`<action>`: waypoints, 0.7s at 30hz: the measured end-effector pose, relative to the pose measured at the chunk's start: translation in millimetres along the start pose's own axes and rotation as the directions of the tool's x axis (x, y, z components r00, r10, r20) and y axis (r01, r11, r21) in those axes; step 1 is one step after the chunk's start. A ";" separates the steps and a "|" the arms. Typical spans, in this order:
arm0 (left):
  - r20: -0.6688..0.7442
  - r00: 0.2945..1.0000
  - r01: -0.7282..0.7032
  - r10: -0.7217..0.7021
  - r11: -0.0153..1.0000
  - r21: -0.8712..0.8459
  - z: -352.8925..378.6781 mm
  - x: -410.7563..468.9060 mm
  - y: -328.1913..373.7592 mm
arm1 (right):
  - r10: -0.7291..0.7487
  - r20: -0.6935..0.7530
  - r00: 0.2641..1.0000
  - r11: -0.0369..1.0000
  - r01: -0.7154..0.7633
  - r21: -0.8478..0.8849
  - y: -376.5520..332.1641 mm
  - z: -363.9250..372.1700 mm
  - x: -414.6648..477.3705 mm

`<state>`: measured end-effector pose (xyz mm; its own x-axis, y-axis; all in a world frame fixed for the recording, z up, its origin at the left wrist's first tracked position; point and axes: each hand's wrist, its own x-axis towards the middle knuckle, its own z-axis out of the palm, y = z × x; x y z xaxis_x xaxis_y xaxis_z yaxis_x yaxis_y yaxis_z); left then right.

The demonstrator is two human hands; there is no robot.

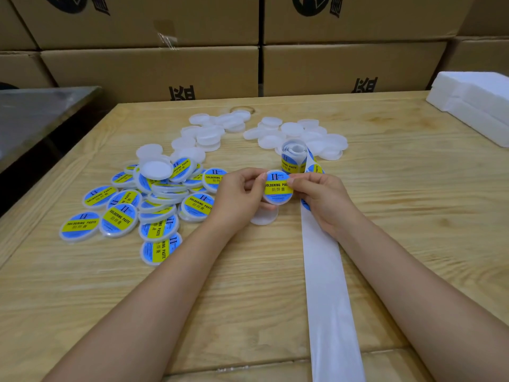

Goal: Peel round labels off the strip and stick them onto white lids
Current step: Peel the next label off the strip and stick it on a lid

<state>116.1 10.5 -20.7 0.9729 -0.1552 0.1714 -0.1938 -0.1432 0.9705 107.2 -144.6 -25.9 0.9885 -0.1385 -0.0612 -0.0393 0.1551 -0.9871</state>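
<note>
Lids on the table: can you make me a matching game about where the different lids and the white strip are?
Things
1. labelled lids
2. plain white lids
3. lid being labelled
4. empty backing strip

Places
A. pinched between the left hand and the right hand
B. running toward the near edge of the table
C. piled to the left of both hands
D. heaped on the far side, beyond the label roll

Pairs: 1-C, 2-D, 3-A, 4-B
</note>
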 end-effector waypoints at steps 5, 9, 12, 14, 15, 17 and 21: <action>-0.023 0.999 0.024 -0.023 1.000 0.009 0.9 2.2 -2.2 | -0.097 -0.012 0.995 0.994 0.096 -0.049 3.0 3.0 -1.7; -0.033 0.998 0.045 -0.045 0.999 0.008 0.8 2.9 -2.5 | -0.161 -0.008 0.987 0.983 0.159 -0.093 6.2 4.8 -3.3; -0.041 0.998 0.056 -0.056 0.998 0.006 0.8 3.0 -2.8 | -0.203 -0.017 0.979 0.961 0.196 -0.195 8.2 5.5 -5.2; -0.042 0.997 0.061 -0.061 0.998 -0.013 0.5 3.2 -3.2 | -0.248 -0.030 0.968 0.930 0.230 -0.289 8.7 7.0 -7.5; -0.045 0.997 0.067 -0.069 0.997 -0.029 0.3 3.2 -2.8 | -0.285 -0.039 0.958 0.906 0.256 -0.338 8.5 7.9 -8.4; -0.049 0.994 0.093 -0.098 0.991 -0.096 0.5 4.0 -2.4 | -0.377 -0.053 0.925 0.848 0.321 -0.422 7.9 10.4 -10.6; -0.042 0.989 0.128 -0.141 0.965 -0.231 2.6 5.1 -0.6 | -0.524 -0.065 0.849 0.732 0.409 -0.545 9.0 17.3 -16.0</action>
<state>120.8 7.3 -20.9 0.9949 -0.0924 0.0396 -0.0334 0.0678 0.9971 93.6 -124.1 -31.3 0.8505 -0.2630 0.4556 0.2963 -0.4761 -0.8279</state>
